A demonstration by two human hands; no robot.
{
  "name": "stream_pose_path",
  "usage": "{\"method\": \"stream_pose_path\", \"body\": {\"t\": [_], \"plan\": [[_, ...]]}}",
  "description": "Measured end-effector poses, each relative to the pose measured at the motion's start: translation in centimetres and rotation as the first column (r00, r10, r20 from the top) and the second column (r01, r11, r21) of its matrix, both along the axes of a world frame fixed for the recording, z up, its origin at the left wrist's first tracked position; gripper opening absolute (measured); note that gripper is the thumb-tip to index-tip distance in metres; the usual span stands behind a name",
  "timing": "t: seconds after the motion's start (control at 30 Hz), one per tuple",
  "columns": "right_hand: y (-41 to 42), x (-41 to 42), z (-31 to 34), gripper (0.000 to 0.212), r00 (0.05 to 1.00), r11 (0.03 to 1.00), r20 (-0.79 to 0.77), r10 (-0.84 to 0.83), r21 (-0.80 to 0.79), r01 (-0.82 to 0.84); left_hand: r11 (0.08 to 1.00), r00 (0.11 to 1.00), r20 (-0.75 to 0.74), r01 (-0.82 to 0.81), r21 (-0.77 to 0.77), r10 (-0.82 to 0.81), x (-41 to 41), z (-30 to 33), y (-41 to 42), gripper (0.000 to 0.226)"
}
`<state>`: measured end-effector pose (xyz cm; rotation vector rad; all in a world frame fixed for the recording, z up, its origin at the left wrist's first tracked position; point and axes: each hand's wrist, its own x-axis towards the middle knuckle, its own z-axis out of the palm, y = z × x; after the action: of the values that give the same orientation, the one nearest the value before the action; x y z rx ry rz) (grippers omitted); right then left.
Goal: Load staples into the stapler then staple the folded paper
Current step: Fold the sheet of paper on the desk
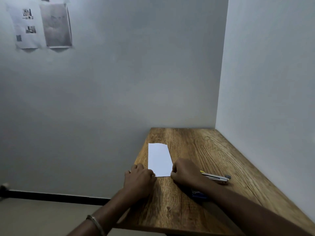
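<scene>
Hanging on the grey wall at the far left are two printed sheets (40,25), their contents too blurred to read. Lower down, a black skirting strip (56,196) runs along the foot of that wall. A metal bangle (96,223) circles the left wrist. The left hand (139,177) lies knuckles-up at the left edge of the wooden table (213,150), fingers curled, their tips touching the near left corner of the folded paper (159,160); whether they pinch the corner or only press on it cannot be told. The paper lies flat, a long white strip running away from the person. The right hand (185,172) sits curled at the paper's near right corner, fingertips against its edge, grip likewise unclear. Just right of that hand, the stapler (216,177) rests on the table with its metal part showing, partly hidden behind the hand. Under the right forearm, a small blue object (198,195) peeks out, too covered to identify.
</scene>
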<state>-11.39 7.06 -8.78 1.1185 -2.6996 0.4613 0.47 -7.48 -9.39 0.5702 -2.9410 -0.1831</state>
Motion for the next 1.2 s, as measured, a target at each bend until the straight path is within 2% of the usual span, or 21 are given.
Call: {"method": "stream_pose_path", "body": {"t": [0.13, 0.27, 0.33, 0.43, 0.7, 1.0, 1.2], "plan": [[-0.7, -0.1, 0.4, 0.015, 0.985, 0.992, 0.136, -0.109, -0.056, 0.117, 0.999, 1.000, -0.011, -0.021, 0.048, 0.022, 0.2, 0.0, 0.0, 0.040], [-1.5, 0.1, 1.1, 0.035, 0.960, 0.982, 0.238, -0.146, -0.081, 0.169, 0.996, 0.999, -0.031, -0.023, 0.082, 0.026, 0.2, -0.1, 0.1, 0.039], [-1.9, 0.1, 1.5, 0.031, 0.943, 0.977, 0.288, -0.167, -0.078, 0.197, 0.995, 0.999, -0.044, -0.022, 0.101, 0.027, 0.2, -0.2, 0.2, 0.038], [-2.1, 0.0, 2.0, 0.014, 0.903, 0.966, 0.392, -0.175, -0.109, 0.235, 0.994, 0.998, -0.063, -0.020, 0.106, 0.027, 0.4, -0.3, 0.4, 0.038], [-1.9, 0.1, 1.7, 0.024, 0.758, 0.876, 0.622, -0.194, -0.237, 0.420, 0.995, 0.997, -0.079, -0.003, 0.101, 0.011, 0.7, -0.7, 0.2, 0.039], [-1.7, 0.0, 1.7, 0.028, 0.664, 0.791, 0.734, -0.143, -0.319, 0.522, 0.994, 0.993, -0.119, 0.006, 0.112, 0.008, 0.5, -1.6, -0.1, 0.037], [-1.7, 0.1, 1.7, 0.022, 0.669, 0.712, 0.741, -0.059, -0.439, 0.549, 0.993, 0.988, -0.150, -0.004, 0.121, 0.022, 0.6, -1.4, -0.3, 0.035]]}}
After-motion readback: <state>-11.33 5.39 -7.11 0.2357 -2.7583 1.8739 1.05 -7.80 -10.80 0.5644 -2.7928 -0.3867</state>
